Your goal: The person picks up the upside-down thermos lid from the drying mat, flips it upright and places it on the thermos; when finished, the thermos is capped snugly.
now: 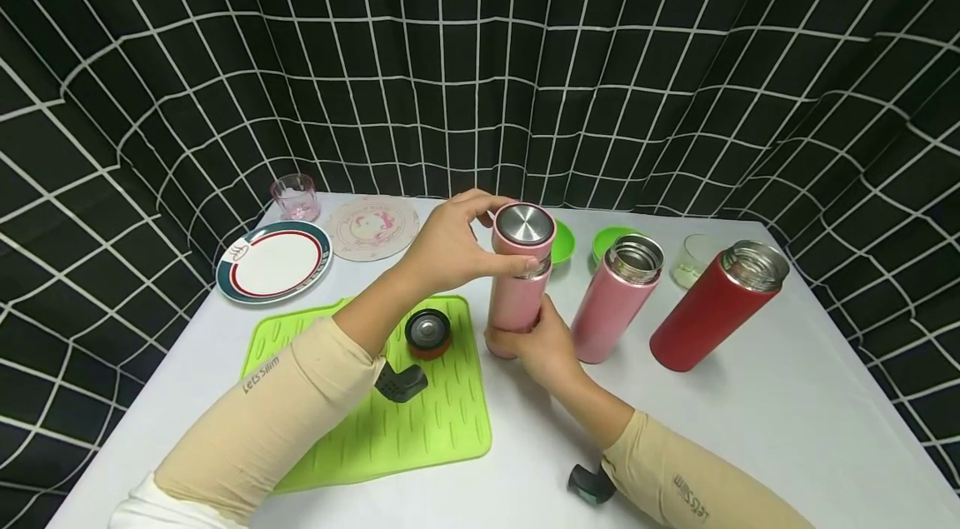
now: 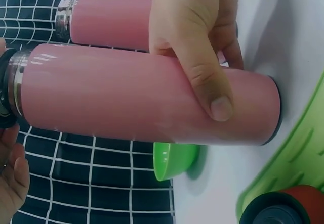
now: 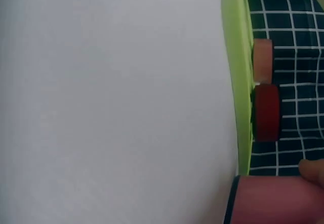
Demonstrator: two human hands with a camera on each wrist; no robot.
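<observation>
Left hand (image 1: 450, 250): fingers and thumb curled round the pink lid (image 1: 524, 231), clamped on its rim from nine o'clock, a grip suited to turning it on the threads. Right hand (image 1: 542, 346): fingers wrapped round the lower body of the pink flask (image 1: 517, 296), thumb (image 2: 212, 90) pressed flat across the front, bracing the flask upright on the white table (image 1: 750, 421) so that it cannot spin with the lid.

Outward from that grip:
- At three o'clock, just beside: a second pink flask (image 1: 618, 296), open-mouthed, no lid, leaning slightly in the head view.
- Farther at three o'clock: a red flask (image 1: 712, 308), also open.
- At nine o'clock: a red-and-black cap (image 1: 428, 333) resting on the green silicone mat (image 1: 420, 421), parked off the bare table.
- At twelve o'clock, behind the flasks: two green bowls (image 1: 609, 239), one partly hidden.
- At ten o'clock, well apart: a round coaster (image 1: 372, 227), a striped plate (image 1: 273, 261), a pink glass (image 1: 294, 196).
- At two o'clock: a clear glass (image 1: 693, 260).
</observation>
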